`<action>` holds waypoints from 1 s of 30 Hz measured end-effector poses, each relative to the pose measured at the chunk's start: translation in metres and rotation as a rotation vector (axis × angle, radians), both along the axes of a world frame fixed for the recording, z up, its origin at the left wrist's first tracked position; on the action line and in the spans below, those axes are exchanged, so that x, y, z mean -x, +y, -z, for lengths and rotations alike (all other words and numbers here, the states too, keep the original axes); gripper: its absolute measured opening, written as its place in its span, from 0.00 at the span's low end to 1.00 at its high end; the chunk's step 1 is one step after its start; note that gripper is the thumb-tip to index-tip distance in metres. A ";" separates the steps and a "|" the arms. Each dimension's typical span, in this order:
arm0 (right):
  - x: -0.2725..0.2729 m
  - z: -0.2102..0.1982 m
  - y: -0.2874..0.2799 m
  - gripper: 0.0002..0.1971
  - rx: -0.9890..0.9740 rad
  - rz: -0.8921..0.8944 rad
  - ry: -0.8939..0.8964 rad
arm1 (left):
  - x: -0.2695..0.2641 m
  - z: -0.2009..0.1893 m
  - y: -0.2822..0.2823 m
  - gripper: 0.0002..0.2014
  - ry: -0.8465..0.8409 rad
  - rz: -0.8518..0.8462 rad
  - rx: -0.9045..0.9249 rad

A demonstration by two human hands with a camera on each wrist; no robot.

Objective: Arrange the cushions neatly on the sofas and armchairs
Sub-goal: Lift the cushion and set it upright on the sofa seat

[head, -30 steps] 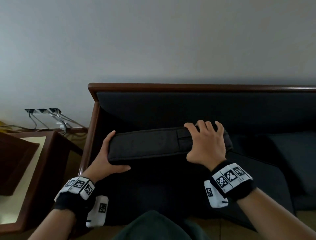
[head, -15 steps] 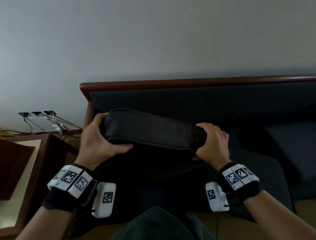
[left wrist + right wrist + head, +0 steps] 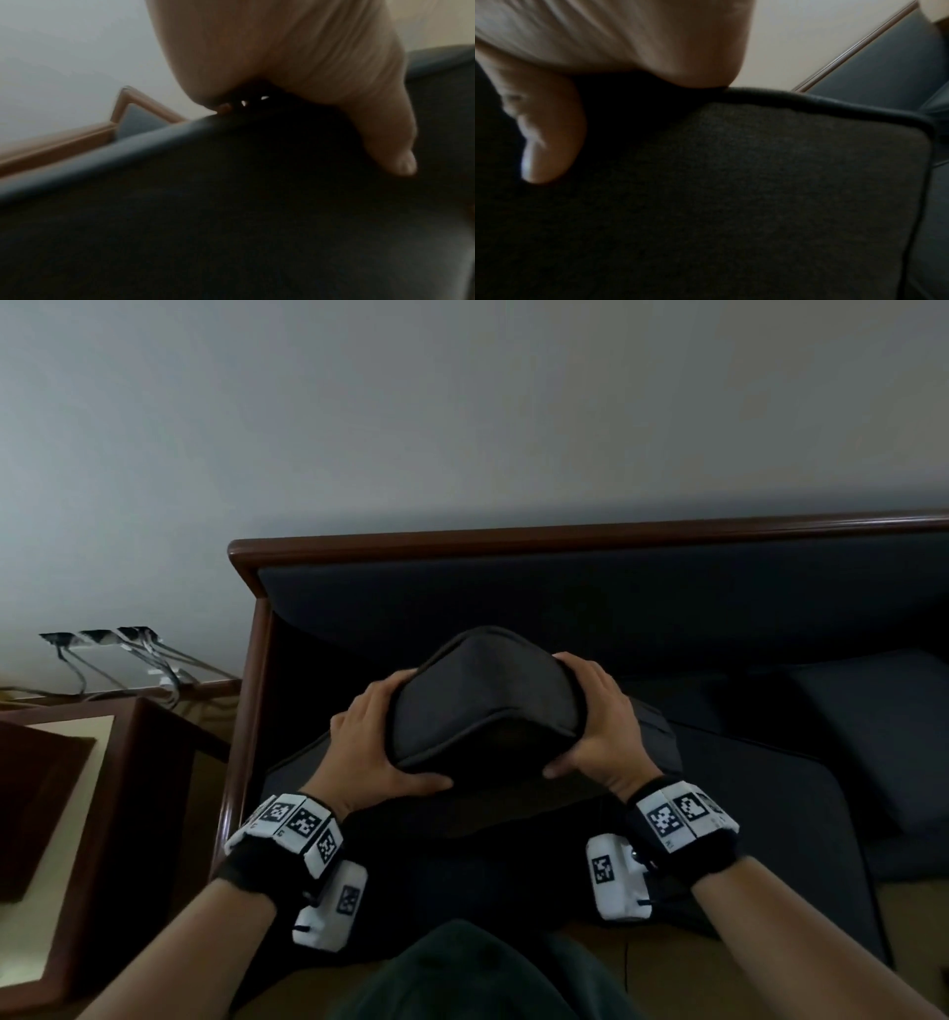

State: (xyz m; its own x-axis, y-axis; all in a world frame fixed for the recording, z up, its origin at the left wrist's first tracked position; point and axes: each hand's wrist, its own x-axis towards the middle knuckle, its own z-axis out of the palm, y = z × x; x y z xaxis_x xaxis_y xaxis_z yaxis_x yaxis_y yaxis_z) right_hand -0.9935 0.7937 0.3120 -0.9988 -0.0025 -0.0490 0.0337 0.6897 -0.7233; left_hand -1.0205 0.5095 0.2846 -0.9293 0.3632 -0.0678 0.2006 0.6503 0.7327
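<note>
A dark grey piped cushion [image 3: 485,698] is held up over the left end of the dark sofa [image 3: 590,603], one narrow end turned toward me. My left hand [image 3: 382,744] grips its left side, thumb on the near face. My right hand [image 3: 598,729] grips its right side in the same way. In the left wrist view the thumb [image 3: 393,154] presses into the cushion's fabric [image 3: 231,223]. The right wrist view shows the thumb [image 3: 549,142] against the cushion [image 3: 757,192], below its piped edge. A second dark cushion [image 3: 662,742] lies on the seat behind my right hand.
The sofa has a brown wooden frame [image 3: 513,544] against a plain grey wall. A wooden side table [image 3: 102,793] stands to its left, with cables [image 3: 128,660] running from wall sockets behind it. Another dark cushion [image 3: 873,726] lies on the seat at the right.
Both hands have lifted the cushion from the seat and turned it from lying crosswise to pointing end-on toward me. The hands have moved closer together.
</note>
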 end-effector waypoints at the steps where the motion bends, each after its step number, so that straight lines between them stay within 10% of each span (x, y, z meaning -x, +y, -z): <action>1: -0.003 0.004 0.009 0.61 0.045 0.011 0.005 | -0.001 0.013 -0.012 0.59 -0.072 0.009 0.095; 8: -0.017 -0.021 0.032 0.57 0.348 0.003 -0.073 | -0.018 0.082 -0.063 0.65 -0.314 -0.050 0.403; 15: -0.022 -0.015 0.040 0.44 0.517 0.060 0.020 | -0.025 0.112 -0.082 0.38 -0.410 -0.386 -0.095; 19: -0.022 -0.010 0.052 0.18 0.699 0.255 0.084 | -0.032 0.130 -0.090 0.55 -0.728 -0.874 -0.188; 22: -0.024 0.005 0.075 0.11 0.774 0.475 0.118 | -0.044 0.138 -0.078 0.44 -0.991 -1.017 -0.468; 27: -0.033 0.038 0.125 0.08 1.008 0.809 0.096 | -0.024 0.126 -0.043 0.30 -0.806 -0.950 -0.489; 30: -0.030 0.047 0.130 0.06 1.097 0.838 0.044 | 0.007 0.125 -0.056 0.41 -0.700 -1.022 -0.457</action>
State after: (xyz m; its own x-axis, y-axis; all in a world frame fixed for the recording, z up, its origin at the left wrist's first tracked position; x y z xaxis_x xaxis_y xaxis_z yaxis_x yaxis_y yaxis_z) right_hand -0.9632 0.9233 0.2646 -0.7217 0.5776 -0.3816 0.1154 -0.4432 -0.8890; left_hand -1.0278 0.4536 0.1591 -0.6153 -0.3577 -0.7024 -0.7385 -0.0501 0.6724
